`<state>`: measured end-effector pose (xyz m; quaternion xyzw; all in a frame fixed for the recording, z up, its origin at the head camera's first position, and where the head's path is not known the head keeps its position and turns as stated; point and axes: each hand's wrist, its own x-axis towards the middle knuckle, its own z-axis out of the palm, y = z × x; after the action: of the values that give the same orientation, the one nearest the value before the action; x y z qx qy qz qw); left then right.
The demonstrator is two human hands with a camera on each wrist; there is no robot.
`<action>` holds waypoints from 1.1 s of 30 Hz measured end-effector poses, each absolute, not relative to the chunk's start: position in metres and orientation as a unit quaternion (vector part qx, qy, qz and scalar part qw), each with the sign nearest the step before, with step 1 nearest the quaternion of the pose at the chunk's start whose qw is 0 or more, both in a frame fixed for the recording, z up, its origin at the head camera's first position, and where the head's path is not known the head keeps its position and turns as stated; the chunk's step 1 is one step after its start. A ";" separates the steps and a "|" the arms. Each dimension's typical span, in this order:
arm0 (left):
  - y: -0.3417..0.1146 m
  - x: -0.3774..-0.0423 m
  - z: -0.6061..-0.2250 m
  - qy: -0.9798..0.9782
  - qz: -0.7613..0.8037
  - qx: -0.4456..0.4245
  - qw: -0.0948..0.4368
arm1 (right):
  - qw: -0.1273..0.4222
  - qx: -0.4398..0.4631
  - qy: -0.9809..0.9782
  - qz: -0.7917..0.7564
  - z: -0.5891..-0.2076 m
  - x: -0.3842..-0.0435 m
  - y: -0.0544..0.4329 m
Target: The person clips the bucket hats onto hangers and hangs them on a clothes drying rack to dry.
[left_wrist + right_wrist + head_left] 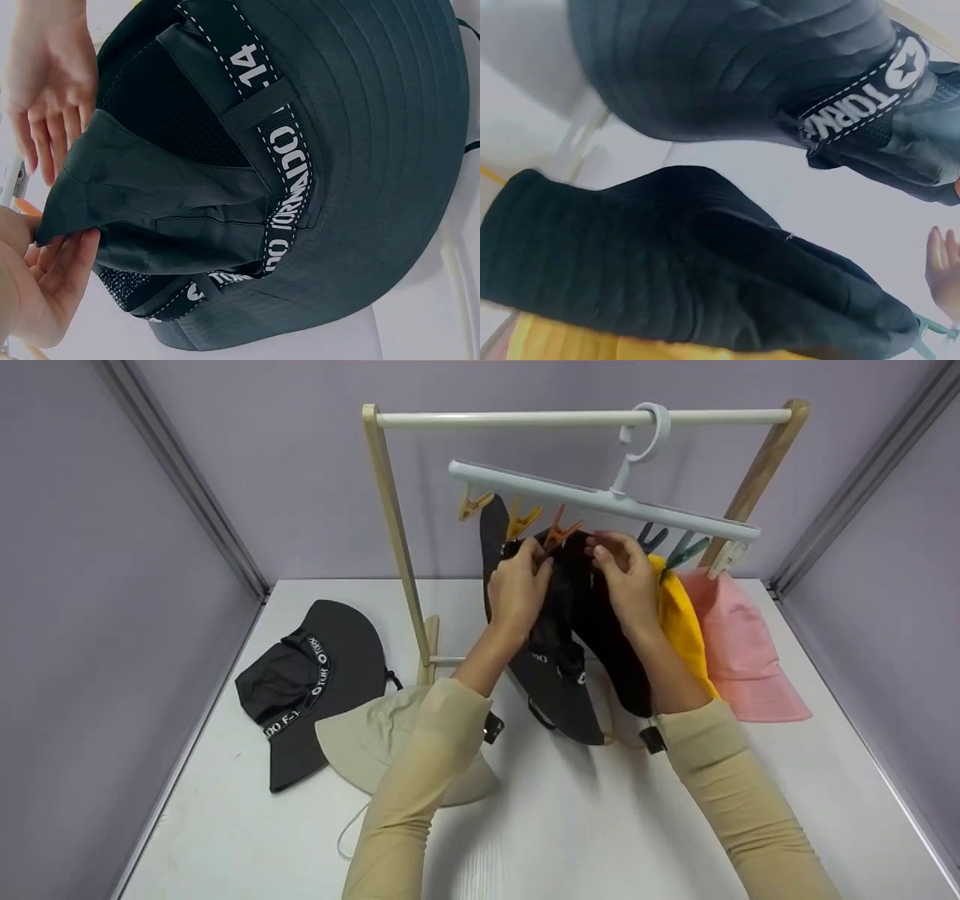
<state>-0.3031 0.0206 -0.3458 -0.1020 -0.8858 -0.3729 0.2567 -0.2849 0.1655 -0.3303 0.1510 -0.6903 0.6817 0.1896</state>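
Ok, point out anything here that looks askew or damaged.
The hanger is askew: in the head view its right end droops well below its left, while the rod it hooks onto looks nearly level. The yellow hat and pink hat clipped at the low end may be weighing it down. Nothing looks damaged.

I could pass over the surface (570, 832) at lower centre, between my sleeves (416, 795). The white hanger (559, 494) bars my way at upper centre, while the yellow hat (681, 611) and pink hat (750, 645) block right of centre.
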 end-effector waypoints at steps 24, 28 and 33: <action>-0.006 -0.305 -0.357 -0.878 -0.375 -0.065 0.291 | 0.122 0.189 -0.726 0.650 -0.344 -0.277 0.159; -0.006 -0.304 -0.357 -0.874 -0.382 -0.061 0.296 | 0.115 0.192 -0.730 0.646 -0.346 -0.276 0.157; -0.004 -0.301 -0.359 -0.868 -0.398 -0.059 0.293 | 0.103 0.193 -0.735 0.642 -0.347 -0.273 0.155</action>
<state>-0.3013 -0.0044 -0.3589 -0.0587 -0.8676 -0.3979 0.2926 -0.2731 0.1549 -0.3473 0.1925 -0.7353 0.6416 0.1032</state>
